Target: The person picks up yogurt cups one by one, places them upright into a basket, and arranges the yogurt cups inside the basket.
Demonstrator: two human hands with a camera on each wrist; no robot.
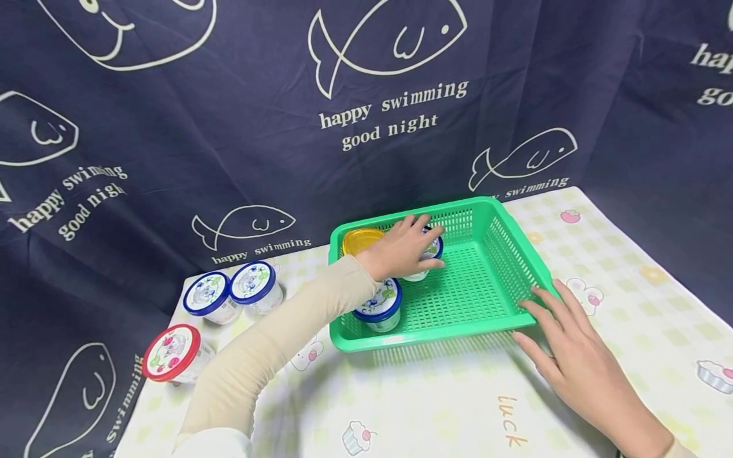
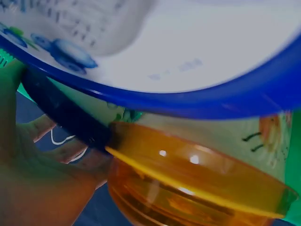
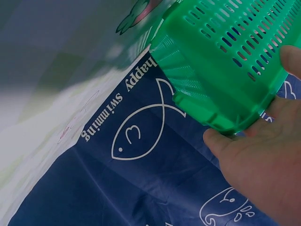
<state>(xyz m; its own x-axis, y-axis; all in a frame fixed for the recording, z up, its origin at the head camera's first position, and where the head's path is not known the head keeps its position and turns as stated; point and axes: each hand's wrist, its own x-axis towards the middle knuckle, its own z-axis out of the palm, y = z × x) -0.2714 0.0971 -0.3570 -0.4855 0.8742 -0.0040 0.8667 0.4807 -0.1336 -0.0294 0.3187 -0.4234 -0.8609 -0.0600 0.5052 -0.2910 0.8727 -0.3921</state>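
Note:
My left hand [image 1: 395, 248] reaches into the green basket [image 1: 441, 327]. Its fingers and thumb spread round a blue-lidded tub [image 1: 433, 248], whose lid is partly hidden beneath them. Beside that wrist stands a tub with an orange-yellow lid [image 1: 362, 240]; the left wrist view shows its amber body [image 2: 188, 183] close up. Under the forearm, another blue-lidded tub [image 1: 380, 305] sits in the basket's front left corner. At the front right corner my right hand [image 1: 578, 356] grips the basket rim, fingers over the edge and thumb outside, as the right wrist view also shows the basket [image 3: 211, 89].
Left of the basket, two blue-lidded tubs [image 1: 207, 294] stand side by side on the patterned tablecloth [image 1: 435, 407]. A red-lidded tub [image 1: 172, 353] is nearer me, by the left forearm. Dark blue fish-print cloth [image 1: 275, 140] hangs behind the table.

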